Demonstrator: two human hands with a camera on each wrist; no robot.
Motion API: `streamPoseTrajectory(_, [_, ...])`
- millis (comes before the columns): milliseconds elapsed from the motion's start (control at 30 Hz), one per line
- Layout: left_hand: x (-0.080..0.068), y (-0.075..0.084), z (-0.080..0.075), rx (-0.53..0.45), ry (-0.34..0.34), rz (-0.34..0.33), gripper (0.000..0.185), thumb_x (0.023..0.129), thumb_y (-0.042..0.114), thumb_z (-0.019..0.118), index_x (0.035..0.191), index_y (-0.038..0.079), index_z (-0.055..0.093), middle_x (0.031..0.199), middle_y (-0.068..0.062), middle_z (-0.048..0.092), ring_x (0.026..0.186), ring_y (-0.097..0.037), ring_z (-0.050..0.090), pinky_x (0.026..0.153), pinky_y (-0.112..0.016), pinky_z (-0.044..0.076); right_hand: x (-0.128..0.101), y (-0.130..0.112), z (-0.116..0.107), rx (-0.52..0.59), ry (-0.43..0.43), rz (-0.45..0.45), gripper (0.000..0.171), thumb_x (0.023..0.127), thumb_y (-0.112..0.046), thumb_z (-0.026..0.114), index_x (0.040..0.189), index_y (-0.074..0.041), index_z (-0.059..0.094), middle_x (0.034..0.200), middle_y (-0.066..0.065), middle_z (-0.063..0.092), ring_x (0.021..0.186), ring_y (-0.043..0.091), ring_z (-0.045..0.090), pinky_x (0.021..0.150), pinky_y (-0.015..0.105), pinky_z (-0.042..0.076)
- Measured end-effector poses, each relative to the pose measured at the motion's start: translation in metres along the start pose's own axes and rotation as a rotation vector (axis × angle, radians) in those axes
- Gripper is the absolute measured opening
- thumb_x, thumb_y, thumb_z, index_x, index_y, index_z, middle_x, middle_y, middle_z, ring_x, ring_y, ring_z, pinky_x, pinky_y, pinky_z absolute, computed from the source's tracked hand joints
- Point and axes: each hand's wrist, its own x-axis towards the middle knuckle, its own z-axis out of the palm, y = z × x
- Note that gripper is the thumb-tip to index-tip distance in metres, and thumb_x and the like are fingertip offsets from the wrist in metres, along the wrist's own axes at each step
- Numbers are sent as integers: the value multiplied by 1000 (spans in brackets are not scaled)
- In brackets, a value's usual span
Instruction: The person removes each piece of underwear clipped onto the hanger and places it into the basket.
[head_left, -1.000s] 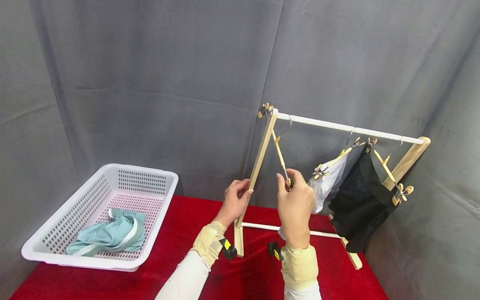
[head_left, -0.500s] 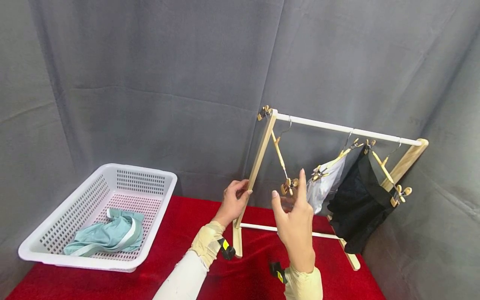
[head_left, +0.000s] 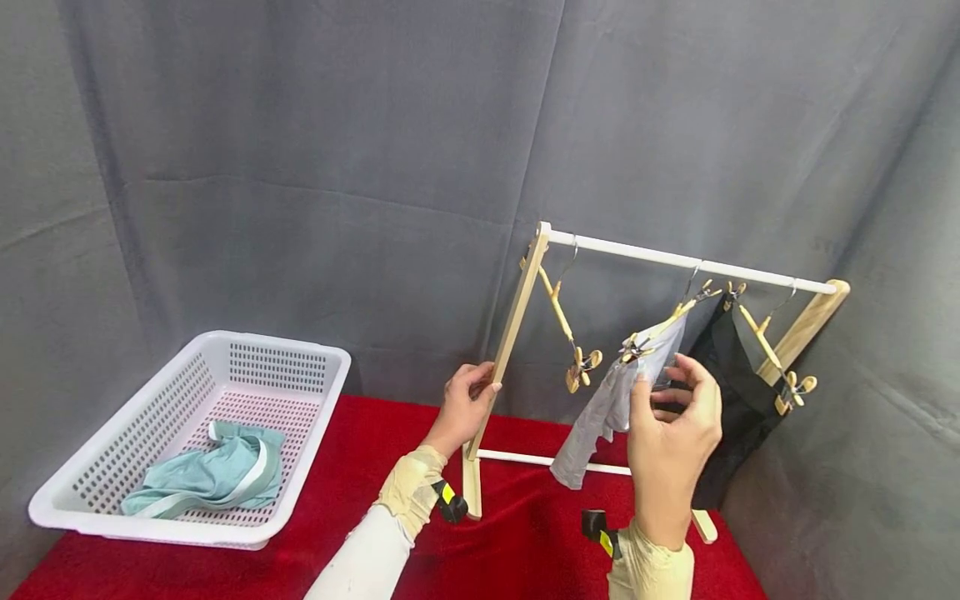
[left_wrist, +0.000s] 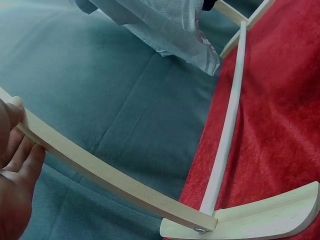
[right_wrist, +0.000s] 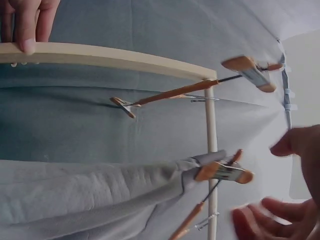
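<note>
My left hand (head_left: 467, 406) pinches the left wooden post (head_left: 517, 312) of a small clothes rack between thumb and fingers. In the left wrist view its fingertips are on that post's edge. My right hand (head_left: 675, 433) is in front of a light grey garment (head_left: 600, 408), which hangs from a clip hanger (head_left: 667, 323). Thumb and fingers are spread, with nothing between them. In the right wrist view, the hand is beside the hanger's wooden clip (right_wrist: 225, 173), apart from it. Another clip hanger (head_left: 557, 308) hangs bare near the left post.
A black garment (head_left: 731, 358) hangs on a third hanger at the rack's right, partly hidden by my right hand. A white plastic basket (head_left: 330, 417) holds a teal garment (head_left: 217, 471) at left. Red cloth (head_left: 517, 558) covers the table. Grey curtain (head_left: 337, 125) stands behind.
My right hand has let go of the left hanger's clip and moved right to the grey garment. That garment has swung out leftward. My left hand stays on the post.
</note>
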Motion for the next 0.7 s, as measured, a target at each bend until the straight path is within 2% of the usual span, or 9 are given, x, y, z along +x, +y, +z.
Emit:
streamPoseTrajectory(100, [1, 0, 0, -2, 1, 10, 37, 94, -2, 67, 130, -10, 62, 111, -22, 61, 109, -37, 66, 96, -50, 54, 9, 2, 9, -64, -100, 46, 63, 92, -25, 72, 149, -11, 48, 127, 9, 62, 86, 17, 67, 68, 8, 47])
streamPoseTrajectory(167, [1, 0, 0, -11, -2, 8, 37, 94, -2, 67, 131, -10, 62, 111, -22, 60, 109, -38, 65, 96, -51, 53, 13, 3, 14, -95, -157, 63, 73, 92, -31, 71, 156, -15, 38, 134, 10, 59, 89, 22, 71, 71, 17, 52])
streamPoseTrajectory(233, [-1, -1, 1, -14, -3, 8, 37, 95, -2, 67, 130, -10, 62, 110, -22, 60, 109, -38, 65, 96, -52, 53, 15, 5, 19, -118, -185, 77, 77, 92, -33, 71, 158, -17, 35, 138, 12, 57, 92, 27, 73, 75, 29, 56])
streamPoseTrajectory(333, [-2, -2, 1, -15, -2, 13, 37, 95, -2, 67, 130, -10, 62, 110, -22, 60, 108, -38, 66, 95, -52, 54, 18, 6, 25, -135, -194, 98, 71, 93, -34, 71, 154, -16, 40, 141, 16, 56, 94, 32, 74, 81, 48, 58])
streamPoseTrajectory(367, [-3, -2, 1, -10, 0, 21, 37, 95, -2, 67, 130, -11, 62, 110, -22, 60, 107, -38, 66, 95, -51, 54, 19, 6, 26, -135, -192, 101, 68, 93, -34, 71, 151, -15, 43, 142, 17, 57, 95, 33, 74, 82, 51, 58])
streamPoseTrajectory(533, [-2, -1, 0, -1, -2, 19, 38, 95, -1, 67, 131, -11, 61, 109, -21, 60, 107, -37, 66, 95, -49, 55, 26, 6, 30, -148, -184, 97, 53, 94, -30, 70, 140, -8, 55, 134, 20, 63, 98, 37, 74, 83, 53, 59])
streamPoseTrajectory(600, [-1, -1, 0, 0, -5, 13, 39, 95, -1, 67, 132, -10, 61, 110, -21, 60, 107, -37, 66, 95, -50, 55, 27, 6, 29, -162, -173, 94, 46, 95, -26, 67, 134, -4, 59, 126, 21, 67, 97, 37, 74, 82, 54, 59])
streamPoseTrajectory(700, [-1, -1, -1, 0, -5, 9, 38, 94, -2, 67, 131, -10, 61, 110, -22, 60, 107, -38, 66, 95, -52, 54, 28, 6, 26, -199, -134, 92, 34, 94, -19, 63, 121, 1, 65, 105, 22, 73, 87, 37, 73, 79, 53, 56])
